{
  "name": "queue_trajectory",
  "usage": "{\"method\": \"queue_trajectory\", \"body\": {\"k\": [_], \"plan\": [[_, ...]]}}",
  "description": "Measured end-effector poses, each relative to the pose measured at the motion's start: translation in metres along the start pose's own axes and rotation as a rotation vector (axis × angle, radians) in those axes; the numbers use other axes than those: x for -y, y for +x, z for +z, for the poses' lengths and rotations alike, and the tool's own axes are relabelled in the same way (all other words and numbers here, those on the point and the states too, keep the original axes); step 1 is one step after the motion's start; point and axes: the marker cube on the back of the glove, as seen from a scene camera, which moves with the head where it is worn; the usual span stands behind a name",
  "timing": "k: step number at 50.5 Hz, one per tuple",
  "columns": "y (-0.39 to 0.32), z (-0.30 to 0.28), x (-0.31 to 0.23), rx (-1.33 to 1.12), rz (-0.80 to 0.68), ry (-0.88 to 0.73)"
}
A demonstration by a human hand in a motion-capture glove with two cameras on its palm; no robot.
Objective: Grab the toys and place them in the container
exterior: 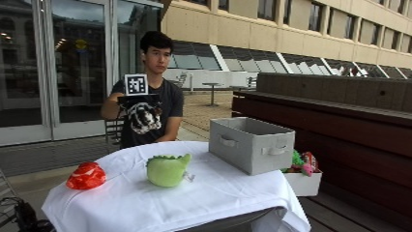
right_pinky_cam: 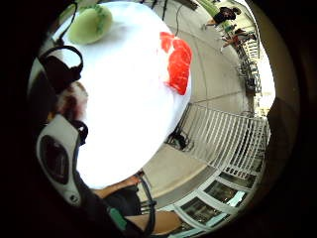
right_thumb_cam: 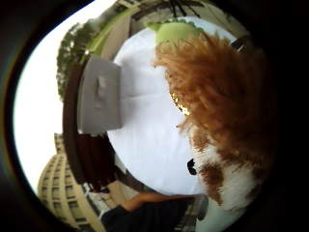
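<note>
Now, start from the biggest thing: the round table draped in a white cloth [exterior: 212, 195], which carries everything you have yet to deal with. On its far right side stands the grey fabric storage container with cut-out handles [exterior: 252, 144], open at the top and angled with one corner toward the table's middle, so a toy can be dropped in from above. Beyond the table's right edge sits a small white box [exterior: 304, 182] with some pink and green bits showing in it; I cannot tell what they are.

2 toys lie on the cloth. The pale green plush dinosaur with a darker crest [exterior: 167, 169] sits near the middle, just beside the container. The shiny red plastic toy [exterior: 86, 176] sits at the left edge, well apart from the container.

Your gloved right hand [exterior: 143, 104] is raised to chest height behind the table, and its fingers are curled round a brown and white shaggy plush dog [exterior: 144, 117]. The thumb side palm view is filled with that toy's fur [right_thumb_cam: 217, 96], which fits a toy held right against the palm. You are, by my reading, carrying this toy, and the likely next move is to bring it over the container's open top. 2 toys would then remain.
</note>
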Motion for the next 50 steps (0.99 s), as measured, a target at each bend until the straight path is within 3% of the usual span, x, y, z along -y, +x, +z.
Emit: {"method": "queue_trajectory", "body": {"k": [5,9,14,22,32,39,50], "plan": [[-0.032,-0.064,0.023,-0.011,-0.026,0.095],[-0.065,-0.116,0.031,-0.013,0.029,0.036],[-0.097,-0.152,0.053,-0.006,-0.118,0.125],[-0.193,-0.189,0.065,-0.020,-0.192,0.151],[-0.313,-0.192,0.060,-0.025,-0.322,0.114],[-0.384,-0.161,0.063,-0.022,-0.402,0.057],[-0.429,-0.104,0.073,-0.057,-0.456,-0.021]]}}
